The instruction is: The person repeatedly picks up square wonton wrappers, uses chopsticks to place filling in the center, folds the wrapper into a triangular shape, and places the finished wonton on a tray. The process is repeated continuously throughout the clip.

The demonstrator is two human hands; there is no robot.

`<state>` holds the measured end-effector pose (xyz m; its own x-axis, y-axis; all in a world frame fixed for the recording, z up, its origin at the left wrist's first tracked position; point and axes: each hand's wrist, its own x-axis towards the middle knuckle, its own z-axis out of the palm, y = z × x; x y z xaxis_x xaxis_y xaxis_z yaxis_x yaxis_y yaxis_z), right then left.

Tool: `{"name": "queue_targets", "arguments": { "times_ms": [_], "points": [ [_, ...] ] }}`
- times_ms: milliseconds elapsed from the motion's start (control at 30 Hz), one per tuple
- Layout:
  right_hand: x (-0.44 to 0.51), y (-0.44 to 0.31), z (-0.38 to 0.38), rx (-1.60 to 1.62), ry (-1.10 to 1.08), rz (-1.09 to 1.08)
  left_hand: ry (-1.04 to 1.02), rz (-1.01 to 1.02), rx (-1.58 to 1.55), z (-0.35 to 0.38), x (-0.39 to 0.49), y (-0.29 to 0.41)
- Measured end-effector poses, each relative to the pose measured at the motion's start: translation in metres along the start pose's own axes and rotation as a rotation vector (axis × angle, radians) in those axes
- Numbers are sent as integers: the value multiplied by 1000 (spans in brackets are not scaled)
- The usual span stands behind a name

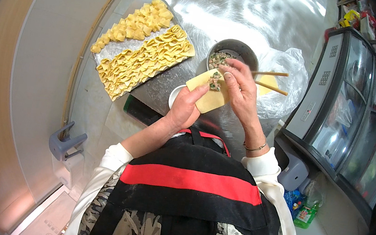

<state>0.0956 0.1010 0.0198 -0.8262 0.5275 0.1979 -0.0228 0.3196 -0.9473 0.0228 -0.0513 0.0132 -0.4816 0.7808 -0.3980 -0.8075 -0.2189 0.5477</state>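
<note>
My left hand (186, 105) holds a square yellow dough wrapper (207, 100), its thumb lying on top. A dab of minced filling with green bits (215, 82) sits near the wrapper's upper edge. My right hand (242, 87) has its thumb and curled fingers at the wrapper's right edge; the fingertips are slightly blurred. Just behind is a round metal pot (235, 46) with more minced filling (219, 59) inside. Two wooden chopsticks (272, 73) stick out to the right from behind my right hand, which hides their other ends. A white bowl (173, 96) is partly covered by my left hand.
On the left, a tray (112, 46) bears rows of folded dumplings (145, 63) and pleated pieces (139, 23). A clear plastic bag (294, 70) with yellow wrappers (268, 81) lies right on the steel table (193, 19). A glass-door display fridge (338, 100) stands beyond. Grey stools (65, 141) flank the table.
</note>
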Motion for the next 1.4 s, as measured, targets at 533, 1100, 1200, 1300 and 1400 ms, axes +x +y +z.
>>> {"name": "queue_targets", "arguments": {
  "times_ms": [533, 1100, 1200, 1300, 1400],
  "points": [
    [-9, 13, 5, 445, 135, 308, 37, 12, 61, -1, -5, 2],
    [-22, -3, 17, 242, -102, 14, 107, -49, 155, -9, -2, 2],
    [-25, 0, 16, 139, -124, -46, 68, -94, 125, -11, -2, 9],
    [-24, 1, 13, -16, -146, -127, 38, -101, 86, -14, -3, 11],
    [-21, -2, 11, -110, -153, -178, 14, -81, 118, -14, -5, 15]
  ]
}}
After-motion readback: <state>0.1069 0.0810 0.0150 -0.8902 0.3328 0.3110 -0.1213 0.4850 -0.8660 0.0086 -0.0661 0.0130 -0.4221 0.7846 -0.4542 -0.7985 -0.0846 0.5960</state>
